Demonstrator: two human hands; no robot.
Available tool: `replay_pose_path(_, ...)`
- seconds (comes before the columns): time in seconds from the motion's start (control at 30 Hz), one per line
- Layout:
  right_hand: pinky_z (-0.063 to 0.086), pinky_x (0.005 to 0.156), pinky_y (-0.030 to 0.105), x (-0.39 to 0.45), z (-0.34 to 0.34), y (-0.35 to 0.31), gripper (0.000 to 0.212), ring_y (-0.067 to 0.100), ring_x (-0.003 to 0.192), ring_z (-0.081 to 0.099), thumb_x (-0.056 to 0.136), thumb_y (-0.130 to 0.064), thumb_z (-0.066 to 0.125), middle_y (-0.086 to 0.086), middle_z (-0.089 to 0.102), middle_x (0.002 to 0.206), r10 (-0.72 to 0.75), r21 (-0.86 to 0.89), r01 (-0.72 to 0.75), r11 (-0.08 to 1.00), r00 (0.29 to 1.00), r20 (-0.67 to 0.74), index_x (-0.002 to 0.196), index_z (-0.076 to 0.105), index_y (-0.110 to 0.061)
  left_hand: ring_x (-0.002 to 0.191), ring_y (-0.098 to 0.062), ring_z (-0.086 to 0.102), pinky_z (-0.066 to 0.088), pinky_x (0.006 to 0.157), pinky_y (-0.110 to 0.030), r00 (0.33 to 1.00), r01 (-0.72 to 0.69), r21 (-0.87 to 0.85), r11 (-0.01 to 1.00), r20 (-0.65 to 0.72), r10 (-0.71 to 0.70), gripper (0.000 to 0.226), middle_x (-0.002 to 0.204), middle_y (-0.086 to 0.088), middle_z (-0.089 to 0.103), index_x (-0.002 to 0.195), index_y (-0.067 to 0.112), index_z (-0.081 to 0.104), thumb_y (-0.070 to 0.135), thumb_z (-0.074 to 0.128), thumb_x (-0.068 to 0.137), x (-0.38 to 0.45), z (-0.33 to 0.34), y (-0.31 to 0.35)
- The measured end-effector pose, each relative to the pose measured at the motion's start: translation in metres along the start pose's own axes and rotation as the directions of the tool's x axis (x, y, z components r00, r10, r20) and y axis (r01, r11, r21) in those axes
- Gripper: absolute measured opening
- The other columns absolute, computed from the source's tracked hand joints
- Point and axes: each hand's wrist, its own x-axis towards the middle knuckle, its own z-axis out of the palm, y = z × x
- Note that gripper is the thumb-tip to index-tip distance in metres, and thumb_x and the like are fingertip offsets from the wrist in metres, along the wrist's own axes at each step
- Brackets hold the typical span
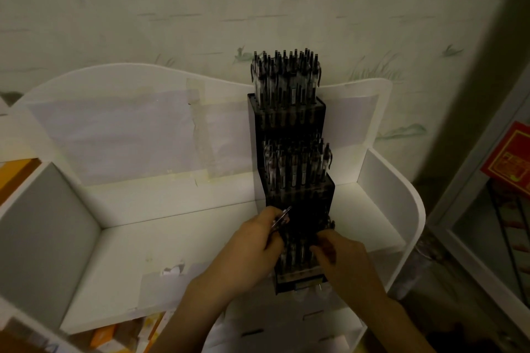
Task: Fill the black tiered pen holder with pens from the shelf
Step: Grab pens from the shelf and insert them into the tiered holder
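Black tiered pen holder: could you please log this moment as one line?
black tiered pen holder upper tiers full | left hand holds pens | right hand at lowest tier

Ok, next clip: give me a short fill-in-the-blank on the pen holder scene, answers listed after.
1. The black tiered pen holder stands on a ____ shelf.
2. Both hands work at the holder's ____ tier.
3. The left hand pinches a ____ at the holder's left side.
4. The right hand reaches among the pens at the tier's ____ side.

Answers: white; lowest; pen; right
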Motion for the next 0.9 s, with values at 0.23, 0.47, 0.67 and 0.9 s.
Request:
replay_pose_path(0.23,0.057,0.068,0.020,0.001,-0.010,-0.006,0.022,0.001,0.075,0.065,0.084,-0.023,0.073,-0.014,0.066,0.082,0.057,0.092,-0.055,0.994,0.998,-0.019,0.099,0.058,-0.027,0.069,-0.006,0.052,0.045,0.063,-0.023,1.000,-0.014,0.024,1.000,0.004,0.014,0.027,0.090,0.001,0.058,0.114,0.028,0.055,0.010,0.047,0.095,0.001,0.003,-0.002)
replay_pose_path(0.47,0.052,0.063,0.014,-0.001,-0.031,-0.048,0.022,0.006,0.073,0.064,0.078,-0.039,0.071,-0.009,0.068,0.077,0.013,0.304,0.030,0.952,0.990,-0.139,0.097,0.069,-0.026,0.070,-0.004,0.054,0.044,0.062,-0.019,0.999,-0.030,0.038,0.999,0.042,0.029,0.026,0.089,0.005,0.060,0.112,0.027,0.059,0.011,0.050,0.095,0.003,0.006,0.003)
replay_pose_path(0.67,0.051,0.067,0.011,0.001,-0.032,-0.066,0.014,0.002,0.077,0.066,0.082,-0.019,0.074,-0.013,0.071,0.081,0.025,0.443,0.009,0.897,0.997,-0.072,0.094,0.070,-0.027,0.076,-0.003,0.055,0.046,0.065,-0.018,0.997,-0.065,0.058,0.996,0.050,0.062,0.027,0.096,0.006,0.059,0.116,0.026,0.057,0.011,0.049,0.095,0.004,0.011,0.010)
replay_pose_path(0.9,0.059,0.071,0.028,0.008,-0.056,-0.067,0.006,0.017,0.078,0.072,0.090,-0.011,0.063,0.000,0.074,0.082,0.161,0.652,-0.056,0.756,0.981,-0.103,0.094,0.067,-0.013,0.083,-0.001,0.053,0.044,0.070,-0.015,0.995,-0.080,0.115,0.990,-0.049,0.086,0.026,0.100,0.011,0.056,0.121,0.031,0.054,0.021,0.051,0.097,0.002,0.005,0.009)
